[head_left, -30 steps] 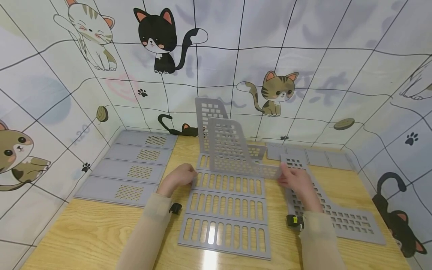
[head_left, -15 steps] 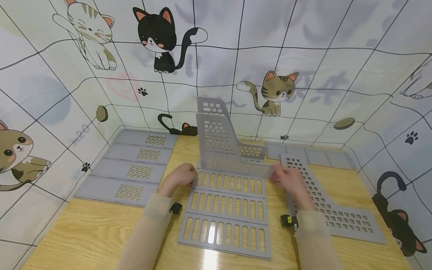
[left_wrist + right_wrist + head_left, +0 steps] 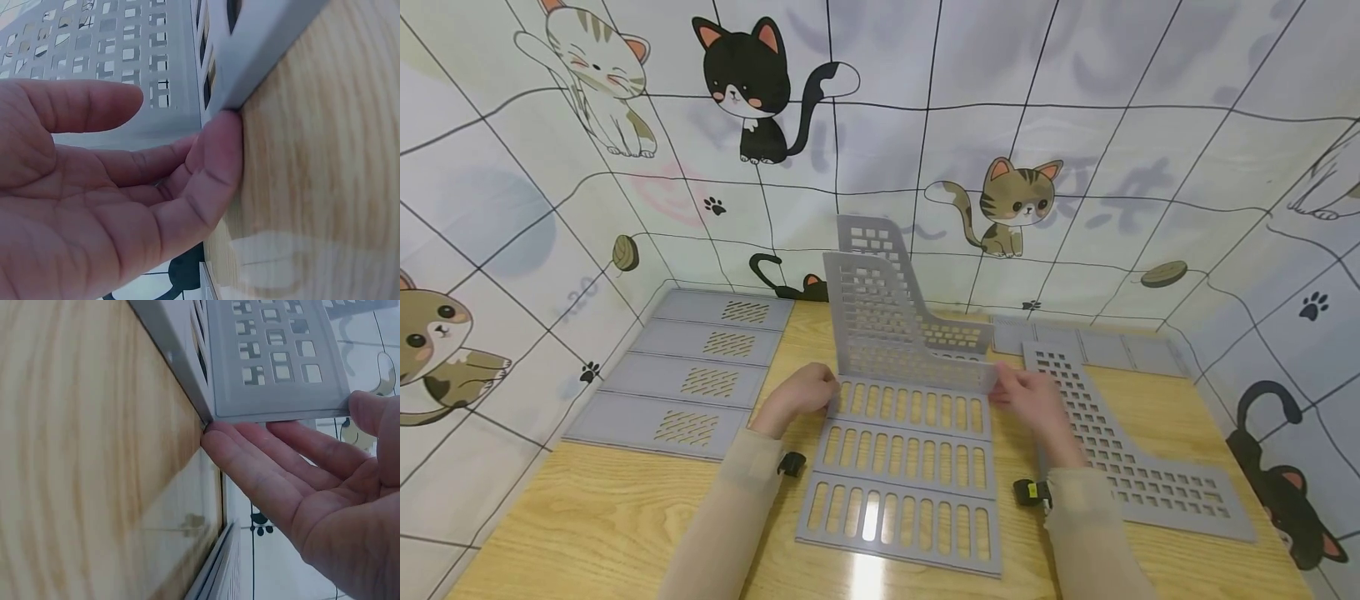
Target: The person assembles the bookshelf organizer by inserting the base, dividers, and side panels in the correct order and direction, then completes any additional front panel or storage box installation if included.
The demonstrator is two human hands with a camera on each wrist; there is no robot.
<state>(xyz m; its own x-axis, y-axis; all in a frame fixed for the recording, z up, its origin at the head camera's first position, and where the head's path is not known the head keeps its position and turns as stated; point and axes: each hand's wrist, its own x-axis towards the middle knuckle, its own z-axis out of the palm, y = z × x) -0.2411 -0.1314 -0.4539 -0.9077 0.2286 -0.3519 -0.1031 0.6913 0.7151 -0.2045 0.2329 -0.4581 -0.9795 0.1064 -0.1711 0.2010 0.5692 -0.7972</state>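
Note:
My right hand [image 3: 1033, 404] holds the low front end of a grey perforated L-shaped side panel [image 3: 880, 308] standing upright. In the right wrist view, the thumb [image 3: 369, 412] meets its upper corner and the fingers [image 3: 269, 465] lie along its end edge, tips by the corner of the slotted panel. My left hand [image 3: 801, 389] rests at the left edge of that flat grey slotted panel [image 3: 906, 489]. In the left wrist view, its bent fingertips [image 3: 219, 140] touch the panel's edge and the table, thumb apart. Behind stands a second perforated side panel [image 3: 868, 233].
Another perforated side panel [image 3: 1105, 442] lies flat at the right. A grey panel with hatched cutouts [image 3: 647, 379] lies at the left. Narrower grey panels [image 3: 1101, 346] lie along the back wall. Cat-print sheeting [image 3: 880, 133] surrounds the wooden table [image 3: 625, 508].
The right hand has moved left with the front side panel, bringing its foot over the slotted panel. The panel's top leans slightly left now. My left hand has stayed put.

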